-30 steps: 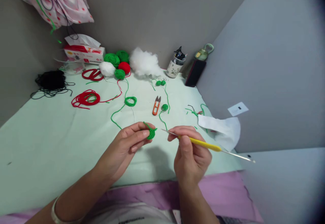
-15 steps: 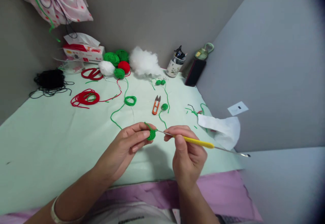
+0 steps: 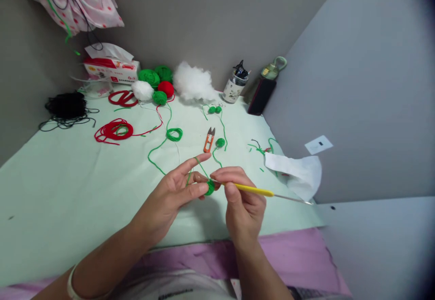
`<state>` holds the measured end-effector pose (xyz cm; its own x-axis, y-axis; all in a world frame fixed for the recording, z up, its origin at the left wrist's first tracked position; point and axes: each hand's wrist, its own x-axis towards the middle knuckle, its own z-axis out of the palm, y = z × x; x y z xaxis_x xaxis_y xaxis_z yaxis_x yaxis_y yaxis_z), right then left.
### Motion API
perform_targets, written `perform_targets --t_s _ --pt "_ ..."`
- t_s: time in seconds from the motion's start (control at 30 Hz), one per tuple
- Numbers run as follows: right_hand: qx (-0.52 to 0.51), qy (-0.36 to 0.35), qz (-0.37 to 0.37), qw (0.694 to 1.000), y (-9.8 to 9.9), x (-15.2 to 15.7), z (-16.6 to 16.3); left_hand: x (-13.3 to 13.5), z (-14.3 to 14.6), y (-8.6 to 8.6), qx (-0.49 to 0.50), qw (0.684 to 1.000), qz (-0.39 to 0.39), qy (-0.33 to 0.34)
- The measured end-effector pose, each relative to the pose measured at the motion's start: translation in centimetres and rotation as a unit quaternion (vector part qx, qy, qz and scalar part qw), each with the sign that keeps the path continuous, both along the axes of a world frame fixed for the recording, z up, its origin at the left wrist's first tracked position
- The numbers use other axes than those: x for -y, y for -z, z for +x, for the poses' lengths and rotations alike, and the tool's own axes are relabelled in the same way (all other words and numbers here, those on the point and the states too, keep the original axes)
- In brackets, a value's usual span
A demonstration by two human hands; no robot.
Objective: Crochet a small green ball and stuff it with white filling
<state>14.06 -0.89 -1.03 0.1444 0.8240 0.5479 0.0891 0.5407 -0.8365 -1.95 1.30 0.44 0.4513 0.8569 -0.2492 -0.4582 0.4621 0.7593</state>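
Observation:
Between thumb and fingers my left hand (image 3: pixel 176 191) pinches a small green crochet piece (image 3: pixel 210 188). Its index finger is stretched out, with green yarn (image 3: pixel 202 167) running taut from it down to the piece. My right hand (image 3: pixel 243 205) grips a crochet hook (image 3: pixel 254 190) with a yellow handle like a pen. The hook's tip is at the top edge of the piece, mostly hidden by fingers. Just beyond the hands lie orange thread snips (image 3: pixel 208 141) and a small green crocheted ball (image 3: pixel 220 142) with a yarn tail.
Yarn balls (image 3: pixel 149 79), white stuffing (image 3: pixel 193 82), a tissue box (image 3: pixel 112 70) and red scissors (image 3: pixel 123 98) stand along the back. Black yarn (image 3: pixel 68 106) and a red yarn coil (image 3: pixel 115 130) lie left. At right are a pen jar (image 3: pixel 234 87), a phone (image 3: pixel 261 96) and white paper (image 3: pixel 295 173).
My left index finger has lifted and stretched out, drawing the yarn taut. The crochet piece has shifted slightly right and down, and my right hand with the hook has moved left, closer to it.

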Motion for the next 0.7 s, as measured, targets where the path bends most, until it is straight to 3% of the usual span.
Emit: perform_targets --t_s 0.13,0.33,0.43,0.57,0.7 --pt "-0.001 0.008 -0.007 1.000 0.2 0.0 -0.1 0.0 0.0 0.4 0.005 1.000 0.015 0.013" --pt "-0.140 -0.040 -0.085 0.986 0.4 -0.6 0.3 -0.1 0.0 0.4 -0.045 0.998 0.036 -0.026" --pt "-0.163 -0.058 -0.097 0.980 0.2 -0.8 0.5 -0.2 -0.1 0.3 -0.066 0.996 0.046 -0.034" --pt "-0.119 -0.051 -0.085 0.988 -0.1 -0.3 0.8 -0.2 -0.3 0.3 -0.091 0.993 0.059 -0.041" --pt "0.010 0.005 -0.043 0.999 -0.2 0.5 0.9 0.2 -0.2 0.3 -0.142 0.983 0.095 -0.062"
